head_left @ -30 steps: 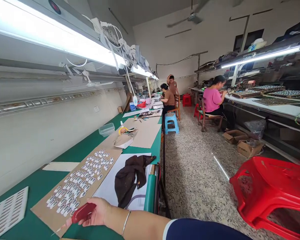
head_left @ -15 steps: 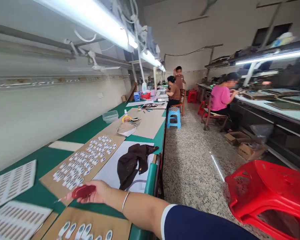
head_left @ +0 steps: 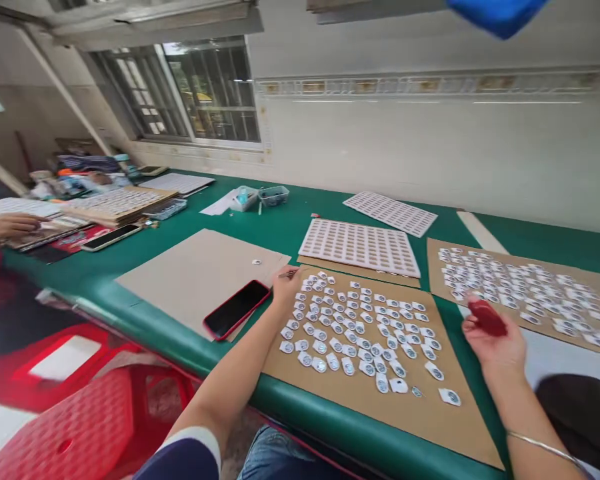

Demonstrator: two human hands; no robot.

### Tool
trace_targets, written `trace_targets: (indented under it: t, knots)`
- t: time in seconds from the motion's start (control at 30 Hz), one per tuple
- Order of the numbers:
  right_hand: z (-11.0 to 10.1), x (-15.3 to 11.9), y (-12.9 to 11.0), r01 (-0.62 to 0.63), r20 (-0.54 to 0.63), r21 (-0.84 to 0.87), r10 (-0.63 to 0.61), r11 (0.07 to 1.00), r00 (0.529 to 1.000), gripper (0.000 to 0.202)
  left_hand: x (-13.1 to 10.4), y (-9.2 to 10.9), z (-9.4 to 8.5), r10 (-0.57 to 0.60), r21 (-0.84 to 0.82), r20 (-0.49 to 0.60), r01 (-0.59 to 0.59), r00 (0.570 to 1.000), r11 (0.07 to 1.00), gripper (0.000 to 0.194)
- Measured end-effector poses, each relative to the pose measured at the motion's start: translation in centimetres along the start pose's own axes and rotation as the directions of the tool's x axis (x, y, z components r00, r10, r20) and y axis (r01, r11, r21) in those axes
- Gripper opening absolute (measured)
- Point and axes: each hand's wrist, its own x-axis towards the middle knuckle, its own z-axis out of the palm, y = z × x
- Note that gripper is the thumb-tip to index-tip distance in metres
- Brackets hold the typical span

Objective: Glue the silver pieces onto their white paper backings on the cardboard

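My left hand [head_left: 286,285] is closed on thin metal tweezers [head_left: 289,273] at the top left corner of a brown board [head_left: 300,383]. Many small white tags with round grey centres [head_left: 349,365] lie on that board. My right hand [head_left: 497,343] wraps round a dark red object [head_left: 487,318], held above the gap between this board and a second tag-covered board [head_left: 437,273]. A phone in a red case [head_left: 237,310] lies left of the tags, on the edge of a bare grey-brown sheet [head_left: 180,267].
White slotted trays [head_left: 360,247] stand behind the tags, near the wall. At the far left another person's hand [head_left: 13,227] is over stacked boards [head_left: 123,200]. Red stools [head_left: 75,427] are below the table edge. Dark cloth [head_left: 575,413] lies at right.
The view has swung left from the aisle to the table and window. My left hand has come into view. My right hand still holds the dark red object.
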Motion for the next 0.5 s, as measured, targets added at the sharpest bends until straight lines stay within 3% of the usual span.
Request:
trace_targets:
  t: [0.1,0.17,0.27,0.4,0.43,0.47,0.5]
  knots:
    - [-2.3,0.6,0.4,-0.075,-0.051,0.359,0.1,0.93,0.994,0.012,0.0,-1.0,0.3,-0.017,0.003,0.061,0.017,0.998,1.0,0.033]
    - [-3.1,0.4,0.4,-0.113,-0.101,0.48,0.183,0.87,0.978,0.017,-0.3,-1.3,0.8,-0.018,-0.009,0.099,0.019,0.995,1.0,0.033]
    - [-3.3,0.0,0.4,-0.035,-0.157,0.434,0.114,0.9,0.981,0.017,-0.7,-1.4,0.9,-0.01,-0.029,0.135,0.014,0.991,0.999,0.032]
    - [-3.8,-0.1,0.5,0.029,-0.091,0.242,-0.007,0.97,0.996,0.009,-1.0,-1.6,0.8,0.005,-0.041,0.144,0.0,0.99,0.999,0.032]
    - [-4.0,0.0,0.6,0.023,-0.096,0.221,-0.002,0.975,0.995,0.007,-1.1,-1.7,0.8,0.008,-0.042,0.144,-0.002,0.99,0.999,0.032]
    - [-4.3,0.1,0.6,-0.024,-0.187,0.236,0.069,0.971,0.98,0.005,-1.2,-1.8,0.9,0.011,-0.042,0.146,-0.005,0.989,0.999,0.032]
    - [-4.5,0.2,0.7,-0.11,-0.332,0.281,0.204,0.953,0.921,0.004,-1.4,-1.8,1.0,0.013,-0.041,0.15,-0.007,0.989,0.999,0.031]
